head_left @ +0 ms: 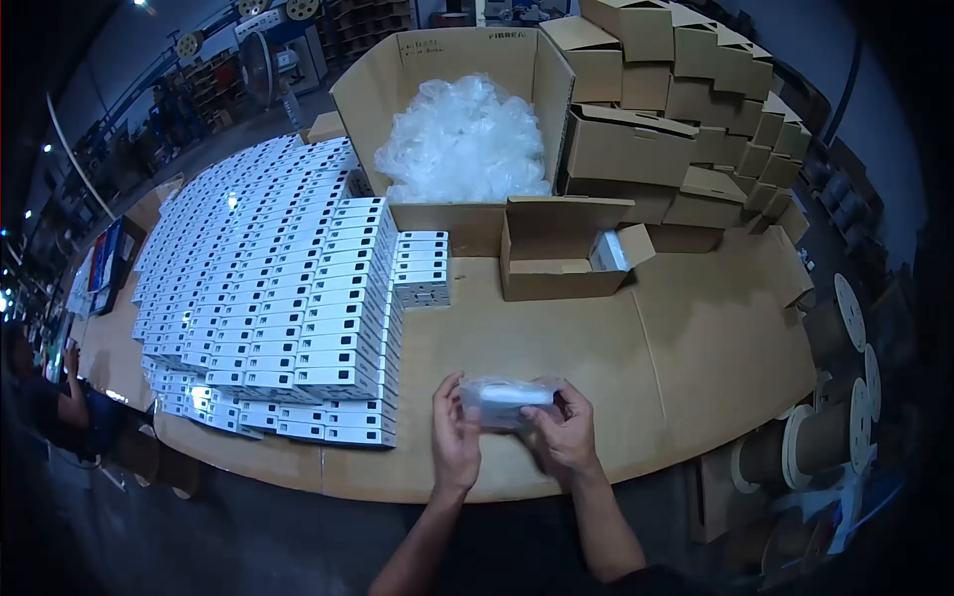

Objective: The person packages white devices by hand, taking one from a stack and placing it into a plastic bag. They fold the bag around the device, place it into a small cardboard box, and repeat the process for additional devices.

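A small white item in a clear plastic bag (509,395) is held level just above the cardboard-covered table. My right hand (568,427) pinches its right end, the thumb lying across the front. At the other end, my left hand (456,435) has its fingers closed on the edge of the plastic, which is slightly blurred. Beyond my hands stands an open cardboard carton (561,283) with a white box (607,252) leaning inside its right end.
Tall stacks of white boxes (268,278) cover the table's left side. A large carton (452,50) full of crumpled clear plastic bags (462,144) stands at the back. Brown cartons (636,144) are piled back right. Spools (835,422) lie off the right edge. Another person (70,397) is far left.
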`<state>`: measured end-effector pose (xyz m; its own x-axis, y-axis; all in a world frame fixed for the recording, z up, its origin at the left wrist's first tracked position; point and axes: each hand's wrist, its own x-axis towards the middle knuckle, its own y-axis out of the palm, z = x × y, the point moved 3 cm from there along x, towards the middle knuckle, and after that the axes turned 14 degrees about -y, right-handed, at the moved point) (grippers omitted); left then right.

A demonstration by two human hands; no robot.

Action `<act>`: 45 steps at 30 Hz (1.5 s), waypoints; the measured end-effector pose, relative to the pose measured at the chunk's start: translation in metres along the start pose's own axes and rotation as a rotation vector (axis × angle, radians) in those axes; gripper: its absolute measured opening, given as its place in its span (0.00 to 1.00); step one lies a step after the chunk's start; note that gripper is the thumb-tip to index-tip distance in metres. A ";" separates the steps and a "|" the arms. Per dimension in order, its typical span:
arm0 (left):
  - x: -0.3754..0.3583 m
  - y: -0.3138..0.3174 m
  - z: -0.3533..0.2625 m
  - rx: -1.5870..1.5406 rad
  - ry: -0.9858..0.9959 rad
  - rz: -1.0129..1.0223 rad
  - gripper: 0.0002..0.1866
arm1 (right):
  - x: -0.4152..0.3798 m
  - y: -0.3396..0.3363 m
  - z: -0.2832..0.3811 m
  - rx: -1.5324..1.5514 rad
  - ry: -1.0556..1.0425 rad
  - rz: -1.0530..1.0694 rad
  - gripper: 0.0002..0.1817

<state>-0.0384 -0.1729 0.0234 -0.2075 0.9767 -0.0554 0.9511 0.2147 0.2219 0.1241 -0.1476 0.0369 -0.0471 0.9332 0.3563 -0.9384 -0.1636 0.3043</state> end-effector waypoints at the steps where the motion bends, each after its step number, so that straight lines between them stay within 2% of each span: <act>1: -0.002 0.003 -0.001 -0.014 -0.039 0.037 0.24 | 0.001 0.001 0.000 0.010 -0.008 0.042 0.14; 4: -0.003 0.004 0.008 -0.076 -0.135 0.085 0.18 | 0.001 -0.002 -0.003 0.030 0.036 0.173 0.08; 7: -0.001 -0.003 0.006 -0.287 -0.321 0.064 0.16 | 0.007 0.001 0.010 -0.166 0.060 0.193 0.07; 8: 0.001 -0.004 0.009 -0.292 -0.284 0.041 0.17 | 0.006 0.000 0.008 -0.149 0.099 0.118 0.09; 11: 0.005 -0.009 0.004 -0.248 -0.321 -0.010 0.18 | 0.006 -0.006 0.001 -0.021 -0.104 -0.186 0.11; 12: 0.007 -0.010 0.004 -0.247 -0.321 -0.021 0.19 | 0.009 -0.008 0.004 0.005 -0.185 -0.130 0.11; 15: 0.009 -0.009 0.006 -0.246 -0.332 -0.045 0.19 | 0.006 -0.004 0.018 -0.157 -0.149 0.266 0.12; 16: 0.009 -0.006 0.006 -0.247 -0.333 -0.048 0.18 | 0.011 0.001 0.019 -0.352 -0.232 0.371 0.16; 19: 0.012 -0.008 0.020 -0.350 -0.318 -0.007 0.18 | 0.008 0.000 0.013 -0.321 -0.017 0.292 0.19; 26: 0.012 -0.020 0.027 -0.523 -0.412 0.087 0.15 | 0.014 -0.006 0.014 -0.396 -0.033 0.331 0.15; 29: 0.008 -0.013 -0.012 -0.534 -0.310 0.249 0.17 | 0.018 -0.010 0.017 -0.380 -0.072 0.342 0.16; 32: 0.014 -0.018 -0.017 0.023 -0.041 0.372 0.21 | 0.021 -0.013 0.024 -0.462 -0.138 0.375 0.17; 35: 0.018 -0.018 -0.016 0.013 -0.187 0.464 0.18 | 0.027 -0.018 0.030 -0.689 -0.266 0.483 0.21; 37: 0.018 -0.014 -0.024 0.004 -0.260 0.449 0.14 | 0.030 -0.014 0.042 -0.729 -0.214 0.372 0.24; 38: 0.019 -0.012 -0.026 0.001 -0.297 0.442 0.13 | 0.031 -0.012 0.049 -0.763 -0.236 0.393 0.25; 39: 0.022 -0.012 -0.024 0.027 -0.270 0.452 0.13 | 0.033 -0.011 0.056 -0.796 -0.259 0.412 0.25; 41: 0.029 -0.012 -0.019 0.075 -0.216 0.469 0.13 | 0.040 -0.013 0.069 -0.889 -0.399 0.610 0.26; 42: 0.031 -0.011 -0.020 0.114 -0.197 0.468 0.13 | 0.042 -0.013 0.071 -0.894 -0.412 0.723 0.19; 45: 0.041 -0.004 -0.025 0.205 -0.125 0.485 0.13 | 0.047 -0.021 0.068 -0.898 -0.342 0.819 0.15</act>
<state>-0.0559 -0.1339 0.0443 0.2838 0.9524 -0.1116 0.9586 -0.2789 0.0574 0.1649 -0.1219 0.1072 -0.7587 0.5093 0.4062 -0.5834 -0.2536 -0.7716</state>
